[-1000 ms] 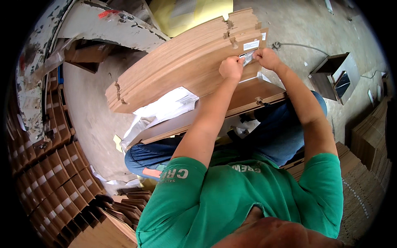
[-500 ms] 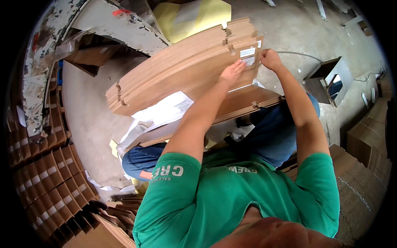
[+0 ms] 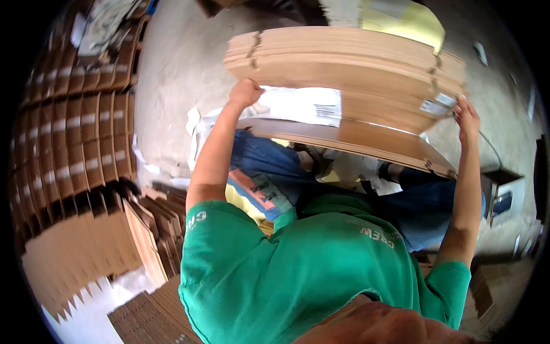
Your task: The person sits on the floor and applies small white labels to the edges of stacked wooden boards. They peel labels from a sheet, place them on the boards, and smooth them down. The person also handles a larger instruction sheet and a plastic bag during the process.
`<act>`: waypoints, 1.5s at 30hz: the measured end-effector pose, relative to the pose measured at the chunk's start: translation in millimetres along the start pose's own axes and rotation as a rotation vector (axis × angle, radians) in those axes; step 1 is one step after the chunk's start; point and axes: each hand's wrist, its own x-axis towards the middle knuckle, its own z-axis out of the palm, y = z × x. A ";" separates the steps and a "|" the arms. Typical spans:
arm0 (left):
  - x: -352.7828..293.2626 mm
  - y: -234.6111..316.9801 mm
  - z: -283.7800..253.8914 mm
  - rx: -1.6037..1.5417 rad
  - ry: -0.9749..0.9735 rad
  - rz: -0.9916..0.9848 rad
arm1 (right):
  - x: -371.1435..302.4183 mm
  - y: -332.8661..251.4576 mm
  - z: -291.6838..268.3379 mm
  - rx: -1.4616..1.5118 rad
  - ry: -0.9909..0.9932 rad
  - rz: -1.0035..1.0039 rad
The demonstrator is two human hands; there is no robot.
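Note:
A stack of flat brown wood-look boards (image 3: 344,49) with notched ends stands on edge before me. My left hand (image 3: 245,93) is closed on the left end of the front board (image 3: 366,92), beside a white printed sheet (image 3: 303,106). At the opposite end my right hand (image 3: 467,117) has its fingers bent around the board's right edge, near two small white labels (image 3: 435,107). Another brown board (image 3: 366,137) lies lower, across my knees, with the sheet partly over it.
Rows of brown slotted dividers (image 3: 74,137) stand at the left. Leaning brown panels (image 3: 152,235) are by my left side. A yellow sheet (image 3: 404,26) lies behind the stack, and a small open box (image 3: 504,192) sits on the floor at right.
My left hand has gone from the labels at the right end to the board's left end. My right hand stays at the right edge. The whole view has swung leftward.

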 end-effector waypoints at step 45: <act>-132.7 121.2 -301.8 -0.298 0.161 0.657 | -156.9 -148.1 75.5 -0.084 -0.537 -0.739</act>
